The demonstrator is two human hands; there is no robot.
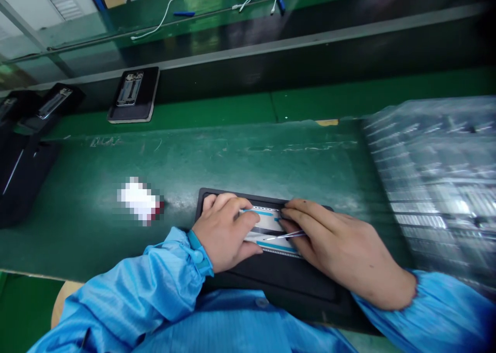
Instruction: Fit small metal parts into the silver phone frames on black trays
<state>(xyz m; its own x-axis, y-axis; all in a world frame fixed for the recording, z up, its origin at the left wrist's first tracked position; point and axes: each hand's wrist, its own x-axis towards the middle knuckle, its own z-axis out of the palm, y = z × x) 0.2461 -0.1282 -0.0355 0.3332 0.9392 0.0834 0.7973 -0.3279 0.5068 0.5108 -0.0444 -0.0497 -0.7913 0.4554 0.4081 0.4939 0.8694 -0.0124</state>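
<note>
A phone frame [266, 220] with white and blue strips lies in a black padded tray [277, 278]. My left hand [225, 232] grips its left end, with the thumb and fingers bent over the surface and edges. Thin metal tweezers [285, 235] are held in my right hand [333, 239], their tips pointing left across the middle of the frame. The right fingers also rest at the frame's right end and hide it. Both sleeves are light blue.
Stacked clear plastic trays [445, 182], blurred, stand at the right. Left of my tray lies a pixelated white and red item [140, 200]. A black pad [153, 94] with another phone frame [130, 88] sits behind. More black trays [23, 172] are at far left.
</note>
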